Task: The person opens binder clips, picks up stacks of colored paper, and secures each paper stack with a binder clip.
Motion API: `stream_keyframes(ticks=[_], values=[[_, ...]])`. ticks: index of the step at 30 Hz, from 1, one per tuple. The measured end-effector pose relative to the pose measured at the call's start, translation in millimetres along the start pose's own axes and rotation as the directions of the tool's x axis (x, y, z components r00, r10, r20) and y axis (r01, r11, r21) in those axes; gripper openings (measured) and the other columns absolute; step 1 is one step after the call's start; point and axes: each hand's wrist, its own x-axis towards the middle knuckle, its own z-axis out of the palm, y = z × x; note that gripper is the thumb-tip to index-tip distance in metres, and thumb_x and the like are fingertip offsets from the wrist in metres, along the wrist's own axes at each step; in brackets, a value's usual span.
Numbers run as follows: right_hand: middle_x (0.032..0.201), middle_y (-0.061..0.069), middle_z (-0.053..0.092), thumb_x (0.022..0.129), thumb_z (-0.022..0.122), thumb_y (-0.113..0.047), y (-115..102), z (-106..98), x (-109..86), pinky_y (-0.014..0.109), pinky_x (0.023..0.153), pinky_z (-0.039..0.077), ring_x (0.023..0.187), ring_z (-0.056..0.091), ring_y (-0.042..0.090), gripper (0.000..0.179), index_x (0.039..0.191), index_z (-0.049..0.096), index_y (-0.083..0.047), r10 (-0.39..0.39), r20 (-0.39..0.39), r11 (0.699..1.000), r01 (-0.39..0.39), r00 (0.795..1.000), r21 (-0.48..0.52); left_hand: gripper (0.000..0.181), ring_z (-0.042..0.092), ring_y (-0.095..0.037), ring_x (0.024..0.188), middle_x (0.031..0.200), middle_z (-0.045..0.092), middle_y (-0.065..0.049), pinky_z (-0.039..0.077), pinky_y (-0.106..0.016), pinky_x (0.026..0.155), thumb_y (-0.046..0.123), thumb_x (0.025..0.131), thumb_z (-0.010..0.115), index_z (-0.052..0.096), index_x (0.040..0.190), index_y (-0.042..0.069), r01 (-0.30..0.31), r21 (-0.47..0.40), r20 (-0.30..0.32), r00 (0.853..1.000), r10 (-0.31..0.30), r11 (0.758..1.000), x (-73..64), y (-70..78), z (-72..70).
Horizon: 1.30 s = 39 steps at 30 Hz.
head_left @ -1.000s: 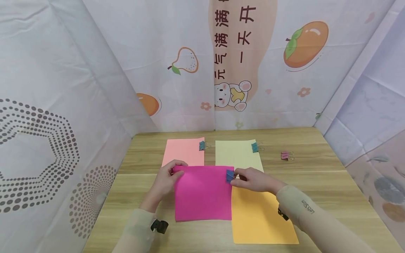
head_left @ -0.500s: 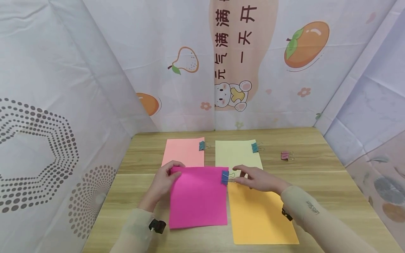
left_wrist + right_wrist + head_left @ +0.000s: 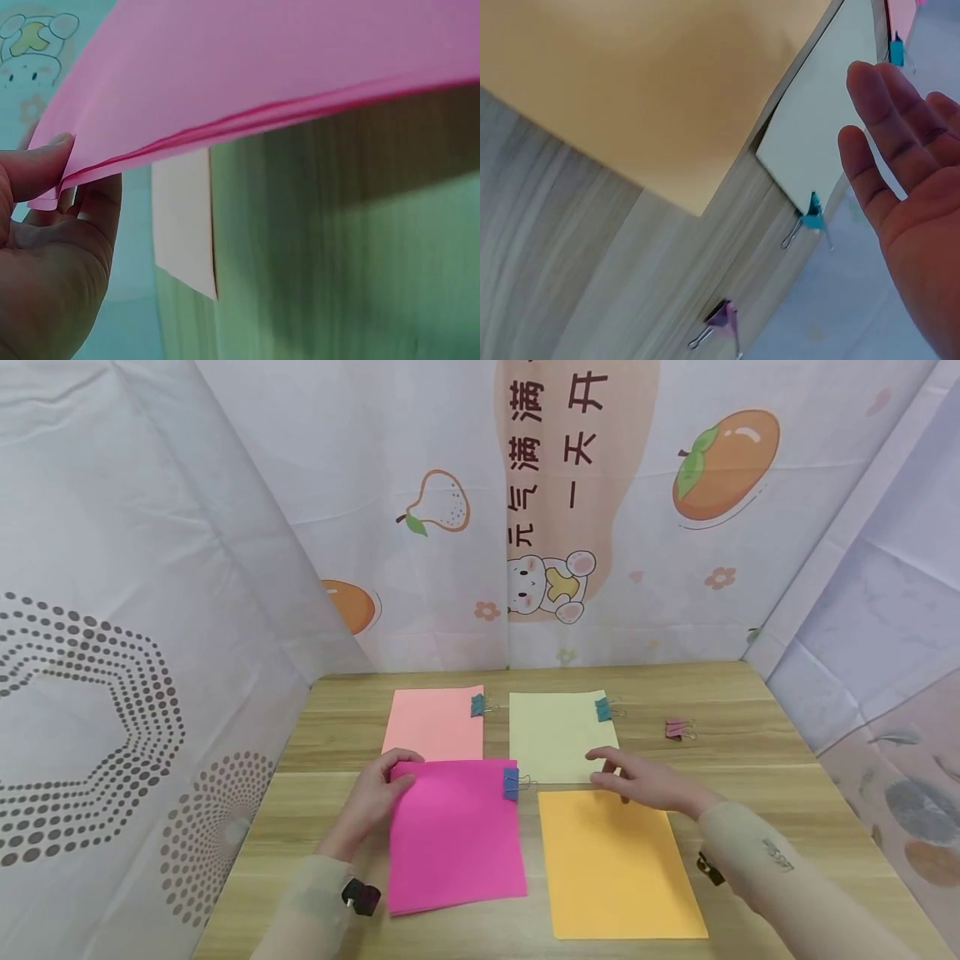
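Note:
Between thumb and fingers, my left hand (image 3: 378, 793) pinches the upper left corner of a magenta paper stack (image 3: 453, 843). The left wrist view shows several layers at the edge of the magenta paper (image 3: 247, 82), raised off the table. A blue binder clip (image 3: 511, 783) grips the stack's upper right corner, its wire handles sticking out to the right. My right hand (image 3: 645, 779) hovers above the top of the orange paper (image 3: 618, 877), fingers relaxed and holding nothing. In the right wrist view the right hand (image 3: 922, 172) has its fingers apart, away from the papers.
At the back lie a salmon-pink paper stack (image 3: 435, 722) and a pale yellow one (image 3: 558, 739). Each has a teal binder clip (image 3: 603, 709) on its upper right corner. A loose mauve binder clip (image 3: 677, 729) lies to the right on the wooden table (image 3: 757, 827).
My right hand has let go of the blue binder clip and moved right. My left hand has carried the magenta stack left and slightly toward me, off the orange paper.

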Motion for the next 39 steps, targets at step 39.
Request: stream_keyframes(ticks=[39], values=[[0.09,0.01,0.065,0.107,0.055,-0.025,59.8,-32.0,-36.9,0.031,0.061,0.048,0.067,0.061,0.024,0.047,0.142,0.048,0.005,0.074,-0.108,0.997,-0.074,0.991,0.002,0.033,0.054,-0.048,0.126,0.138,0.049,-0.028,0.051,-0.057,0.099,0.005,0.097,0.064,0.063,0.13,0.0,0.014,0.192,-0.099,0.995,0.006,0.981,8.4,-32.3,-10.7]])
